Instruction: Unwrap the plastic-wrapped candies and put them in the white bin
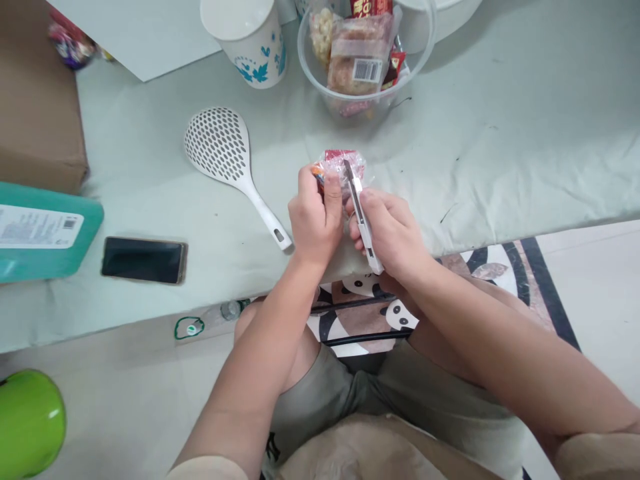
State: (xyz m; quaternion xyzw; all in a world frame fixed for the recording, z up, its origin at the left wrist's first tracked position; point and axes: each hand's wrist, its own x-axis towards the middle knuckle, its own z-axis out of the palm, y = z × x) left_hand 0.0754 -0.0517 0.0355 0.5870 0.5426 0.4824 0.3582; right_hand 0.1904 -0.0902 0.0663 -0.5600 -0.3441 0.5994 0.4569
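The left hand (315, 217) is closed around a clear-wrapped snack packet (357, 161), which juts beyond its thumb, away from the person; just right of that thumb, a white snap-off utility knife (364, 227) slants away and leftward along its length. Its blade tip lies over the packet, contact unclear; the right hand (393, 230), at the handle, grips the knife.

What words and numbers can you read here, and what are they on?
No whole word or number reads clearly.
Red wrapper in the clear tub: big pale letters, partly out of view.
Barcode label on the snack pack: too small.
White label on the teal container: too blurred.
Shorts: a black mark, maybe "NY", unsure.
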